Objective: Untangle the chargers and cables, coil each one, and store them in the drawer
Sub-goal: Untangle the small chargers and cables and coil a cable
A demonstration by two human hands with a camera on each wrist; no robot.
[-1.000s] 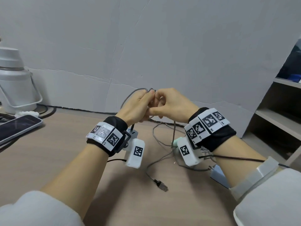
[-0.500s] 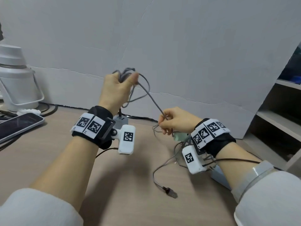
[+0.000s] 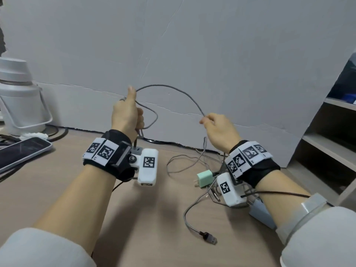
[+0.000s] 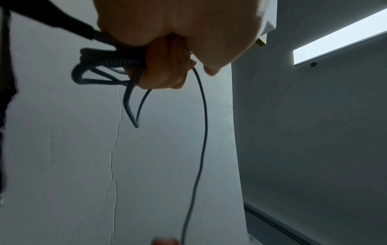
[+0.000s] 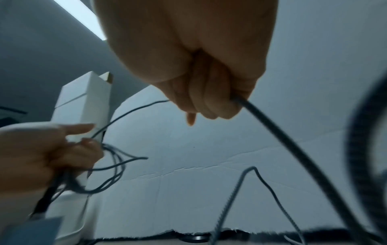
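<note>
A grey braided cable (image 3: 173, 91) arcs in the air between my two hands. My left hand (image 3: 129, 114) grips several coiled loops of the grey cable (image 4: 108, 66), thumb up. My right hand (image 3: 215, 126) pinches the same cable (image 5: 270, 126) further along; from there it drops to the table. Its USB plug (image 3: 209, 238) lies on the wooden table (image 3: 57, 189) near the front. A mint-green charger (image 3: 205, 178) and a pale blue charger (image 3: 260, 211) lie among tangled wires under my right wrist.
A white kettle-like jug (image 3: 19, 97) and a phone (image 3: 21, 151) sit at the left. Grey shelves (image 3: 327, 143) stand at the right. A white board wall (image 3: 192, 54) closes the back of the table. No drawer shows.
My hands were pressed together on the cable one second ago. They have moved apart: the left keeps the loops, the right slid along the cable to the right and up.
</note>
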